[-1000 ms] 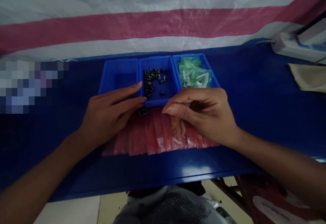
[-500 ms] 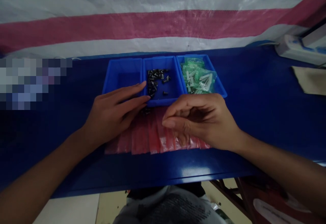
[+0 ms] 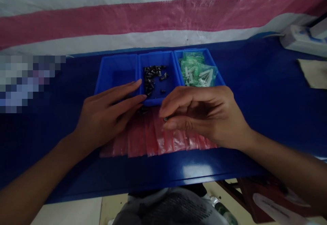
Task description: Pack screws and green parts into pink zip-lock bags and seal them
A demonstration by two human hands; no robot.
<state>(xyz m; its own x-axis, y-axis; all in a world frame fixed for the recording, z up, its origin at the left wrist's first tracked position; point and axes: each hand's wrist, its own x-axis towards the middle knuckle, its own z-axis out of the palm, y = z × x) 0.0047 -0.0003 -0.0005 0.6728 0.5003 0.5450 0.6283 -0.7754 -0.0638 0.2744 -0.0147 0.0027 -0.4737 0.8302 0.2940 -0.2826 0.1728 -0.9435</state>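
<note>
My left hand (image 3: 104, 112) is open, fingers spread at the front edge of the left blue bin (image 3: 117, 59) and the middle blue bin (image 3: 158, 56). Dark screws (image 3: 150, 75) lie in the middle bin, and a few more (image 3: 143, 110) sit by my left fingertips. My right hand (image 3: 201, 116) pinches a small dark screw (image 3: 166, 119) between thumb and forefinger, above a row of red plastic bags (image 3: 138, 136). Behind it, green bags with pale pieces (image 3: 196, 71) fill the right blue bin (image 3: 216, 69).
A white power strip (image 3: 304, 42) and a beige sheet (image 3: 315, 73) lie at the right of the blue table (image 3: 268, 109). A striped sheet (image 3: 153, 17) hangs behind. At the left is a blurred patch. A bottle (image 3: 224, 213) is below the table's front edge.
The view has shifted slightly, so the bins appear further left and higher. My right thumb and forefinger have parted a little, and a small dark screw now shows between them.
</note>
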